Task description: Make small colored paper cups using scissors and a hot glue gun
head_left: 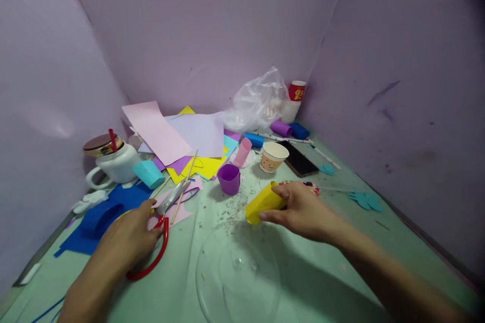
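In the head view, my right hand (303,211) pinches a rolled yellow paper tube (263,203) between thumb and fingers, held tilted above the table. My left hand (132,229) is closed at the pair of scissors (162,247) with red handles; their blades point away over pink paper scraps and a thin wooden stick (185,186). Part of the handles is hidden under the hand. Beyond the yellow tube stand a purple paper cup shape (229,180), a pink paper tube (242,152) and a patterned paper cup (273,157).
A clear round plastic disc (238,282) lies in front. Left are blue sheets (81,234), a light-blue tube (149,174) and a white lidded mug (119,164). Behind are coloured papers (200,133) and a plastic bag (257,101). A phone (299,160) lies at right.
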### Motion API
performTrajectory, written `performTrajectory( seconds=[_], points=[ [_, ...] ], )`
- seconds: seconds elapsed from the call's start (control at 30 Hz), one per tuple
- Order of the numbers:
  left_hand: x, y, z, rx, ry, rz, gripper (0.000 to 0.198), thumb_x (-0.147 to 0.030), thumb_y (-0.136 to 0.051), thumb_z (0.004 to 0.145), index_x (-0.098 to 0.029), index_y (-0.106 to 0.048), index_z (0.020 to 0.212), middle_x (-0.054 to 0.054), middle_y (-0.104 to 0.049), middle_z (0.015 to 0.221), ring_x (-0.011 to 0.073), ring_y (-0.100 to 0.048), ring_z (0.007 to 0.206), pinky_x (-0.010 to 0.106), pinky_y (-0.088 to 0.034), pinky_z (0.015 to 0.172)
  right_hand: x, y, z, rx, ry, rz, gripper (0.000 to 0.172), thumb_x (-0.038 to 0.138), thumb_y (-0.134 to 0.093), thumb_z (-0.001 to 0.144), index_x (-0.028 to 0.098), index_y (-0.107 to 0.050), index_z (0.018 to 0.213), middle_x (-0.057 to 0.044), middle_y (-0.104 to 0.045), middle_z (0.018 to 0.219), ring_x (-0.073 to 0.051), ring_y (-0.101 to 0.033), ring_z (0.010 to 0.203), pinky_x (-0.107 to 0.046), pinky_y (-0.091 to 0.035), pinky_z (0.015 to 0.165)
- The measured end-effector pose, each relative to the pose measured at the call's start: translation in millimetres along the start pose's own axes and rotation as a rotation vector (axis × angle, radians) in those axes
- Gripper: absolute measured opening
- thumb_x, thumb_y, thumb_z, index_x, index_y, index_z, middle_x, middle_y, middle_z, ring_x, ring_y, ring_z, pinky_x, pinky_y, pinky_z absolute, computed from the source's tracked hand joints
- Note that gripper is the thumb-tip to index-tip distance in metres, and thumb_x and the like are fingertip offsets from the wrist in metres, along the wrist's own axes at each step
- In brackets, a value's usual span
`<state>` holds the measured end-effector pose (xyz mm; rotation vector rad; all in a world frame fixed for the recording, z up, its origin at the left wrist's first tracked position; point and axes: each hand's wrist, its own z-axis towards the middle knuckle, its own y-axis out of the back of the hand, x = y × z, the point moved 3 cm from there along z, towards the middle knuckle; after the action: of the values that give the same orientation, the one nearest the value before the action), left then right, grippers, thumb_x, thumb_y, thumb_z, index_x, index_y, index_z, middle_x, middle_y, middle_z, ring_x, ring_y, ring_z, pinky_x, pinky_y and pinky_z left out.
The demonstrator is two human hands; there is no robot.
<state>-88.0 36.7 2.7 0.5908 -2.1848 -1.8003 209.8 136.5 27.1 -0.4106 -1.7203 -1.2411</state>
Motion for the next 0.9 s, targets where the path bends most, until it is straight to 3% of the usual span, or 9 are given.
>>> performTrajectory(
  seconds=[0.13, 0.17, 0.23, 0.33, 0.47, 0.53, 0.63, 0.8, 0.9],
  points=[
    [-32, 8.7, -19, -0.119, -0.054, -0.337, 0.065, -0.046, -0.05, 0.077, -0.016, -0.044, 0.133, 0.017, -0.065, 0.113, 0.036, -0.062, 0.102, 0.049, -0.048, 0.083, 32, 7, 0, 0.274, 0.255, -0.173, 0.009, 0.023, -0.07, 0.072, 0.02, -0.075, 0.079, -0.001, -0.072, 0.07, -0.014, -0.062, 0.06, -0.023, -0.045, 0.054],
    [-50, 9.5, -26, -0.076, -0.21, -0.537, 0.071, -0.044, -0.057, 0.072, -0.017, -0.041, 0.136, 0.014, -0.061, 0.121, 0.0305, -0.061, 0.105, 0.043, -0.049, 0.086, 42, 6, -1, 0.346, 0.353, -0.226, 0.009, 0.021, -0.071, 0.072, 0.02, -0.075, 0.08, 0.0, -0.072, 0.073, -0.013, -0.062, 0.061, -0.022, -0.045, 0.056],
    [-87, 6.7, -43, 0.176, -0.503, -0.813, 0.078, -0.033, -0.067, 0.063, -0.021, -0.039, 0.135, 0.01, -0.053, 0.133, 0.0246, -0.058, 0.109, 0.036, -0.051, 0.087, 58, 1, -5, 0.438, 0.542, -0.348, 0.008, 0.017, -0.072, 0.071, 0.022, -0.074, 0.077, 0.001, -0.071, 0.07, -0.012, -0.06, 0.059, -0.022, -0.043, 0.055],
    [-120, 1.7, -56, 0.304, -0.605, -0.906, 0.045, -0.015, -0.063, 0.062, -0.02, -0.058, 0.107, 0.004, -0.069, 0.106, 0.0203, -0.064, 0.092, 0.033, -0.052, 0.08, 74, -6, -13, 0.427, 0.755, -0.456, 0.017, 0.007, -0.073, 0.067, 0.023, -0.072, 0.073, 0.001, -0.072, 0.073, -0.014, -0.063, 0.064, -0.023, -0.044, 0.056],
    [-122, -3.7, -55, 0.148, -0.54, -0.971, 0.03, -0.02, -0.065, 0.067, -0.017, -0.059, 0.096, 0.003, -0.071, 0.093, 0.0208, -0.066, 0.084, 0.032, -0.054, 0.074, 72, 0, -26, 0.181, 0.866, -0.246, 0.031, 0.014, -0.072, 0.074, 0.025, -0.068, 0.102, -0.002, -0.072, 0.098, -0.022, -0.065, 0.094, -0.032, -0.05, 0.082],
    [-120, -5.9, -55, 0.019, -0.589, -0.975, 0.027, -0.025, -0.065, 0.071, -0.017, -0.059, 0.096, 0.004, -0.071, 0.092, 0.0212, -0.066, 0.081, 0.032, -0.054, 0.071, 57, 4, -31, -0.036, 0.82, -0.056, 0.057, 0.029, -0.078, 0.069, 0.026, -0.057, 0.123, -0.006, -0.066, 0.117, -0.026, -0.059, 0.111, -0.04, -0.046, 0.095],
    [-122, -12.5, -58, -0.103, -0.737, -0.922, 0.023, -0.025, -0.065, 0.072, -0.018, -0.06, 0.093, 0.003, -0.07, 0.088, 0.0189, -0.066, 0.075, 0.029, -0.054, 0.066, 27, -10, -35, -0.007, 0.717, 0.06, 0.089, 0.039, -0.083, 0.059, 0.025, -0.042, 0.136, -0.011, -0.054, 0.133, -0.028, -0.051, 0.122, -0.045, -0.041, 0.102],
    [-128, -27.3, -61, -0.236, -0.944, -0.82, 0.031, -0.011, -0.061, 0.069, -0.02, -0.058, 0.098, 0.003, -0.069, 0.09, 0.0166, -0.065, 0.076, 0.027, -0.054, 0.067, 4, -35, -39, 0.03, 0.793, 0.2, 0.052, 0.017, -0.07, 0.075, 0.022, -0.053, 0.124, -0.011, -0.062, 0.121, -0.023, -0.057, 0.113, -0.04, -0.046, 0.097],
    [-126, -34.6, -56, -0.244, -0.977, -0.812, 0.024, -0.013, -0.061, 0.069, -0.019, -0.06, 0.092, 0.003, -0.071, 0.086, 0.0169, -0.066, 0.076, 0.027, -0.054, 0.067, -3, -43, -38, 0.03, 0.808, 0.234, 0.053, 0.012, -0.066, 0.073, 0.021, -0.054, 0.123, -0.011, -0.063, 0.121, -0.023, -0.058, 0.113, -0.04, -0.047, 0.097]
  ],
)
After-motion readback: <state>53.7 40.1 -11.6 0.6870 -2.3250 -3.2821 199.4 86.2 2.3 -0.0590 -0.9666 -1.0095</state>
